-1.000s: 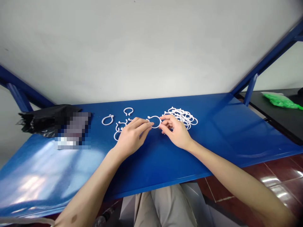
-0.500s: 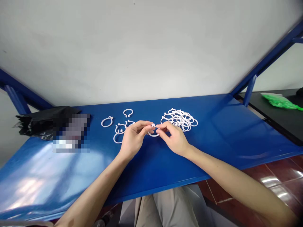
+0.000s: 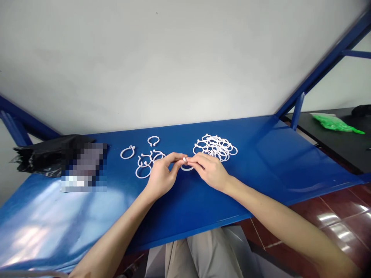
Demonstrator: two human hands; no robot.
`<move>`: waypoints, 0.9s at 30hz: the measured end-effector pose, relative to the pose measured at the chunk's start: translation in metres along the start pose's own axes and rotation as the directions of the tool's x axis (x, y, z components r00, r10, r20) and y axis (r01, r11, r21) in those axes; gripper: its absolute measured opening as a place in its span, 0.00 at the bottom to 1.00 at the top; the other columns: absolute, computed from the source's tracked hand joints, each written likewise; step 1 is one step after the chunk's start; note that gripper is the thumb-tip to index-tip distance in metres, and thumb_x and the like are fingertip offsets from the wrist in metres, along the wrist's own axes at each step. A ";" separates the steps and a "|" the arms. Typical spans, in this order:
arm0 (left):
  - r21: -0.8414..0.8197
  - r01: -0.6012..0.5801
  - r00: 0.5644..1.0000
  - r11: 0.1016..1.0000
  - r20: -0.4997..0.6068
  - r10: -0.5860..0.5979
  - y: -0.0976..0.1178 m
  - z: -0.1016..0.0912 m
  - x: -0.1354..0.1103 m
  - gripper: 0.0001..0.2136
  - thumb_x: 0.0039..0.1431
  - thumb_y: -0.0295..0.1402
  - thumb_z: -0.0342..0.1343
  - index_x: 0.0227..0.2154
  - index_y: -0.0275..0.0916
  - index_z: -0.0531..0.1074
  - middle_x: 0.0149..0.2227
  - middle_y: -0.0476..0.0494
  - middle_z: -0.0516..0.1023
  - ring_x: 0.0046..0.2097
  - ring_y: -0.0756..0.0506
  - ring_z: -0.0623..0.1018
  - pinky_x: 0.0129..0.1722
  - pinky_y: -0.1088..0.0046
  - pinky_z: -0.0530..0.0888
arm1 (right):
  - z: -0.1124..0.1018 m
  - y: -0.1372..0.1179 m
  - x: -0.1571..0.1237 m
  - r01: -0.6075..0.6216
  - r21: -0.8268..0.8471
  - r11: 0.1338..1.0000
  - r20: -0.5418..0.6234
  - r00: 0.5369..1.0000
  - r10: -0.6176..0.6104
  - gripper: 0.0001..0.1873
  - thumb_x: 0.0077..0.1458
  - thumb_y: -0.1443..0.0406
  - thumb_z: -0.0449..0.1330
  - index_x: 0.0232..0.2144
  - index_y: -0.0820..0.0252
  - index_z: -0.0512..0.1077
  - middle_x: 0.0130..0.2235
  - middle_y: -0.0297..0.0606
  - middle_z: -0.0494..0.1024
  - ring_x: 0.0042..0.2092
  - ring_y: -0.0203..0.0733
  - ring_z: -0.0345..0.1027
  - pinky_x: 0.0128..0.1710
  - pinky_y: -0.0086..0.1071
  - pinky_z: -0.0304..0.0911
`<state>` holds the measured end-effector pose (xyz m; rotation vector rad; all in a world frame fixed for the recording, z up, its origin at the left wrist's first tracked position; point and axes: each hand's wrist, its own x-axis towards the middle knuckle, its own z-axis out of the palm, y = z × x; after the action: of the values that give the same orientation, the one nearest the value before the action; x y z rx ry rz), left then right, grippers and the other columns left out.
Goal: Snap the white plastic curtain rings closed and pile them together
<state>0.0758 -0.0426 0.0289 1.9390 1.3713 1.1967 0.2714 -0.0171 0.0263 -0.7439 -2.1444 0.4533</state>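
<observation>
Both hands pinch one white plastic ring (image 3: 186, 166) just above the blue table (image 3: 261, 170). My left hand (image 3: 162, 175) grips its left end with thumb and forefinger. My right hand (image 3: 210, 172) grips the right end, and the fingertips of both hands meet at the ring's clasp. A pile of several white rings (image 3: 215, 147) lies just beyond my right hand. Several loose white rings (image 3: 144, 164) lie scattered beyond my left hand, one of them (image 3: 128, 152) farther left and an open one (image 3: 153, 141) at the back.
A black plastic bag (image 3: 43, 156) with a blurred patch lies at the table's left rear. A white wall rises behind. Blue frame struts stand at both sides. To the right, a dark table holds a green bag (image 3: 336, 124). My lap shows below the table's front edge.
The ring was held flat and open between my hands; they have since drawn it closer and pinched its ends together. The view has shifted slightly.
</observation>
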 end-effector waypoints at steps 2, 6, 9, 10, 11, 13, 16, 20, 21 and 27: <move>0.183 -0.100 0.995 0.978 -0.008 0.103 -0.005 -0.003 0.006 0.13 0.68 0.39 0.53 0.48 0.42 0.77 0.46 0.41 0.84 0.47 0.42 0.82 0.49 0.62 0.78 | -0.012 0.005 0.007 -0.025 -0.105 0.994 -0.034 0.999 0.022 0.13 0.71 0.61 0.53 0.45 0.53 0.78 0.41 0.39 0.81 0.43 0.43 0.75 0.45 0.40 0.72; 0.614 -0.027 0.991 0.789 -0.087 0.101 -0.031 -0.010 0.015 0.21 0.69 0.39 0.48 0.60 0.37 0.70 0.62 0.31 0.73 0.64 0.29 0.68 0.60 0.42 0.67 | -0.051 0.028 0.016 -0.253 -0.422 0.870 -0.225 0.959 0.170 0.13 0.69 0.61 0.54 0.42 0.57 0.79 0.43 0.47 0.76 0.46 0.52 0.70 0.46 0.46 0.69; 0.720 0.049 0.998 0.692 -0.066 -0.003 -0.049 -0.014 0.017 0.23 0.69 0.38 0.44 0.61 0.34 0.69 0.62 0.28 0.72 0.65 0.27 0.66 0.62 0.38 0.62 | -0.076 0.049 0.014 -0.432 -0.566 0.703 -0.300 0.901 0.312 0.13 0.67 0.63 0.54 0.40 0.59 0.79 0.41 0.49 0.76 0.45 0.54 0.68 0.41 0.46 0.68; 0.737 0.055 0.998 0.674 -0.057 -0.019 -0.051 -0.015 0.016 0.23 0.69 0.38 0.44 0.60 0.33 0.70 0.60 0.28 0.74 0.65 0.27 0.67 0.63 0.39 0.60 | -0.081 0.055 0.012 -0.455 -0.592 0.666 -0.303 0.891 0.339 0.13 0.66 0.64 0.54 0.40 0.59 0.79 0.40 0.48 0.76 0.44 0.54 0.68 0.40 0.45 0.68; 0.749 0.055 0.998 0.660 -0.053 -0.024 -0.052 -0.015 0.016 0.22 0.69 0.38 0.44 0.59 0.33 0.70 0.58 0.28 0.76 0.64 0.27 0.68 0.63 0.39 0.60 | -0.084 0.059 0.011 -0.466 -0.608 0.642 -0.298 0.884 0.360 0.12 0.65 0.65 0.55 0.40 0.59 0.79 0.39 0.47 0.77 0.44 0.54 0.68 0.39 0.44 0.68; 0.764 0.051 0.998 0.643 -0.054 -0.014 -0.050 -0.015 0.016 0.22 0.69 0.39 0.45 0.57 0.32 0.72 0.55 0.28 0.78 0.61 0.27 0.71 0.63 0.42 0.62 | -0.085 0.064 0.009 -0.472 -0.615 0.632 -0.271 0.879 0.393 0.11 0.63 0.66 0.56 0.40 0.59 0.79 0.38 0.45 0.78 0.43 0.53 0.68 0.38 0.43 0.67; 0.757 0.055 0.997 0.651 -0.080 0.009 -0.044 -0.015 0.017 0.22 0.68 0.40 0.46 0.55 0.32 0.73 0.53 0.27 0.79 0.59 0.27 0.72 0.59 0.43 0.66 | -0.079 0.063 0.008 -0.471 -0.598 0.649 -0.224 0.875 0.429 0.09 0.62 0.67 0.57 0.39 0.58 0.77 0.38 0.44 0.79 0.44 0.53 0.68 0.37 0.43 0.67; 0.759 0.080 0.996 0.646 -0.088 -0.020 -0.046 -0.017 0.019 0.23 0.67 0.35 0.44 0.61 0.33 0.68 0.64 0.27 0.69 0.65 0.28 0.67 0.61 0.42 0.64 | -0.076 0.057 0.009 -0.459 -0.591 0.663 -0.208 0.881 0.425 0.09 0.61 0.66 0.58 0.42 0.57 0.76 0.39 0.45 0.79 0.46 0.56 0.67 0.35 0.42 0.66; 0.765 0.084 0.996 0.639 -0.077 -0.038 -0.048 -0.018 0.019 0.24 0.67 0.34 0.44 0.62 0.33 0.67 0.65 0.27 0.68 0.66 0.28 0.66 0.62 0.42 0.63 | -0.076 0.055 0.009 -0.460 -0.591 0.663 -0.212 0.881 0.422 0.10 0.60 0.66 0.58 0.43 0.57 0.75 0.39 0.44 0.79 0.46 0.56 0.67 0.35 0.42 0.66; 0.767 0.102 0.992 0.633 -0.125 -0.008 -0.051 -0.023 0.021 0.18 0.68 0.39 0.45 0.49 0.36 0.76 0.46 0.28 0.81 0.52 0.29 0.75 0.51 0.45 0.70 | -0.076 0.052 0.011 -0.446 -0.579 0.682 -0.252 0.894 0.370 0.11 0.62 0.65 0.56 0.44 0.58 0.75 0.39 0.45 0.79 0.47 0.58 0.67 0.35 0.43 0.66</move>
<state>0.0334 -0.0058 0.0093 2.3578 2.2623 0.7126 0.3444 0.0347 0.0511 -1.6130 -2.0044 -0.1170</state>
